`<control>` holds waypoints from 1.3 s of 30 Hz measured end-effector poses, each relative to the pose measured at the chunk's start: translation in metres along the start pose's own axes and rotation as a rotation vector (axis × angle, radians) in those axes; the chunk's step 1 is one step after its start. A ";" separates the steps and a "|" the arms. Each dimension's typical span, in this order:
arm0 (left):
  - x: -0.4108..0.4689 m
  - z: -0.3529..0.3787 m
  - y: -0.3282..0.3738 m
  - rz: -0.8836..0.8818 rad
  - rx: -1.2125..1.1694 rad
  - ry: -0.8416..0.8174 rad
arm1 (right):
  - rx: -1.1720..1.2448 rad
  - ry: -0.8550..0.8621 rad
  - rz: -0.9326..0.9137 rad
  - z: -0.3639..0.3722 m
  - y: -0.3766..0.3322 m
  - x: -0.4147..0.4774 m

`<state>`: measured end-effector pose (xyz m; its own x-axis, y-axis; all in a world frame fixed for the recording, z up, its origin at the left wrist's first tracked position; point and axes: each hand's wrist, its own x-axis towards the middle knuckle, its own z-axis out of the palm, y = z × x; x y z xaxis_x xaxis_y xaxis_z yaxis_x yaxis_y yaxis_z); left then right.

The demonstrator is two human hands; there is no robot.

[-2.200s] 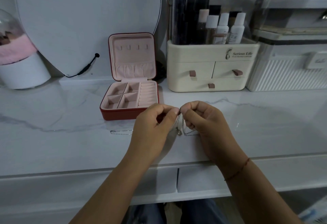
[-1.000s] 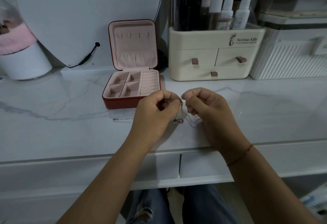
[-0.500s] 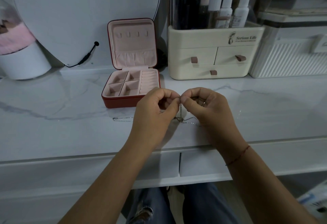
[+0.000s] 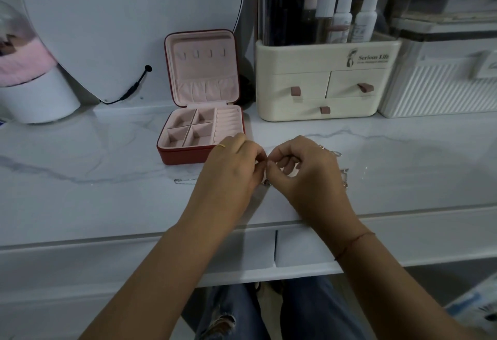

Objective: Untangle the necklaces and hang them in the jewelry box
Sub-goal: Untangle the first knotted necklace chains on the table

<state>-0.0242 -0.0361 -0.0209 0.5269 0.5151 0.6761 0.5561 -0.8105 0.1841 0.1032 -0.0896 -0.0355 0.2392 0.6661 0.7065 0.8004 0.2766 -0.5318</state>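
thin silver necklace chains (image 4: 185,180) were mostly hidden by the left hand (image 4: 231,167) and right hand (image 4: 304,167), both pinching them fingertip to fingertip over the white marble bench (image 4: 107,191), near the open red pink-lined jewelry box (image 4: 185,155).

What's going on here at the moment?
A person is working on a thin silver necklace chain, pinching it between the fingertips of the left hand and the right hand just above the white marble-look counter. More chain lies on the counter to either side of the hands. The open red jewelry box with pink lining sits behind the left hand, and the hooks in its lid are bare, so nothing is hung yet.
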 end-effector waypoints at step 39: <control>-0.002 -0.021 0.028 -0.662 -0.985 0.018 | 0.536 -0.417 0.386 -0.042 -0.014 0.035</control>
<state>-0.0233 -0.0659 -0.0023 0.3099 0.9170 0.2512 -0.0214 -0.2574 0.9661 0.1237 -0.0993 0.0168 0.1354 0.9593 0.2477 0.3023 0.1981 -0.9324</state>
